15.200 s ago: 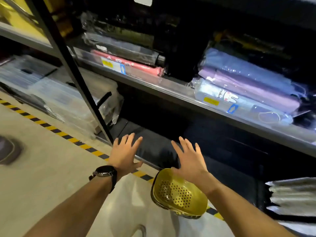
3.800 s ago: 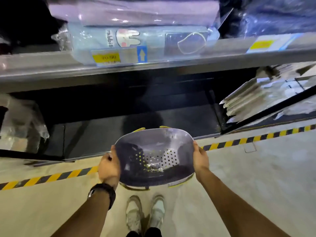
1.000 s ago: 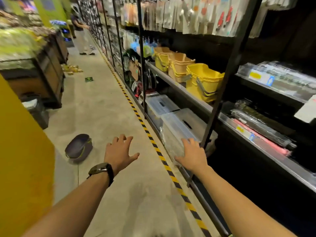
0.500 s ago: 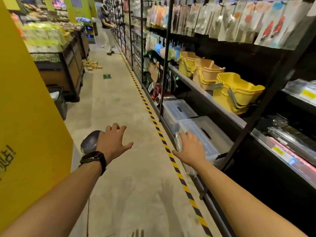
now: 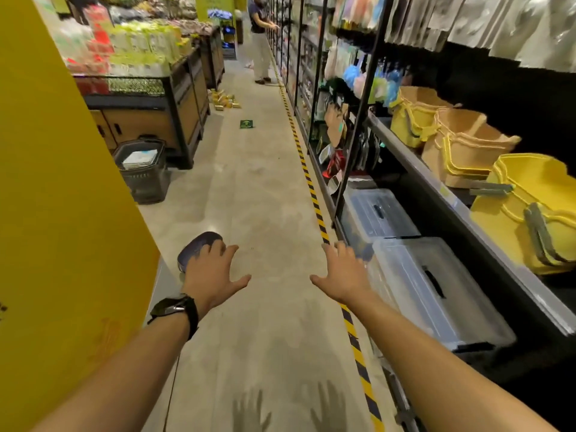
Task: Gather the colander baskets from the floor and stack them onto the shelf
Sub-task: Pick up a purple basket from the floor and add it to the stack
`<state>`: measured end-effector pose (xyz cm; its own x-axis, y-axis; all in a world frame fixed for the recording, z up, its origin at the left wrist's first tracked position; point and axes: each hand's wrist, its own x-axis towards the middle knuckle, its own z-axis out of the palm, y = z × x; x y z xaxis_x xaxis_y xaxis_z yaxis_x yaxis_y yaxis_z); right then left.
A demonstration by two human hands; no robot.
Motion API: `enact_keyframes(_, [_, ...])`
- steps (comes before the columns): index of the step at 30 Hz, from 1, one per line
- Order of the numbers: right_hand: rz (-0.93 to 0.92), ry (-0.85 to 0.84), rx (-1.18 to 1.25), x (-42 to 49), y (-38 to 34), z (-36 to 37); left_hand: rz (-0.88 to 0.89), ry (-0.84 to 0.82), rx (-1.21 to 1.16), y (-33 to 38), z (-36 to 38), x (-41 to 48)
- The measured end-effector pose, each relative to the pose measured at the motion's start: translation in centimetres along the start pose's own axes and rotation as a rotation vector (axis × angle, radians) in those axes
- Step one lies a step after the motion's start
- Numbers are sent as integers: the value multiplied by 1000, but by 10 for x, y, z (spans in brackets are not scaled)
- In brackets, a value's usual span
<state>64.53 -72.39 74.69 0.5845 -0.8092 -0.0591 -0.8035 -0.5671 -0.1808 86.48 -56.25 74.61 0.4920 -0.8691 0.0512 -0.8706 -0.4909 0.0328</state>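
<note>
Long pale concrete floor [image 5: 249, 188] of a shop aisle, edged on the right by a yellow-and-black striped line [image 5: 314, 201]. Tall flat yellow panel [image 5: 59, 213] filling the left side. Black metal shelving [image 5: 352, 126] along the right, carrying stacked yellow and tan plastic buckets [image 5: 467, 148] on a grey shelf, with clear lidded plastic storage boxes [image 5: 430, 285] below at floor level. Dark produce stand [image 5: 156, 101] farther back on the left, a dark mesh shopping basket [image 5: 143, 169] on the floor beside it. Another person [image 5: 260, 39] standing far down the aisle by the shelving. Two bare forearms stretched forward over the floor. Left hand [image 5: 212, 275], black watch [image 5: 174, 310] on the wrist, fingers [image 5: 215, 251] spread apart, holding nothing. Right hand [image 5: 343, 275] likewise empty, fingers splayed. Purple-grey plastic colander basket [image 5: 194, 249] on the floor close to the yellow panel, partly hidden behind the left hand; contact cannot be told.
</note>
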Motion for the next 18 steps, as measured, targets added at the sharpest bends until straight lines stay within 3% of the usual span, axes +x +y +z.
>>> enact_keyframes(5, [-99, -74, -15, 81, -41, 22, -118, -45, 2, -40, 15, 58])
enact_keyframes(18, [-172, -136, -13, 286, -118, 38, -199, -36, -9, -140, 22, 247])
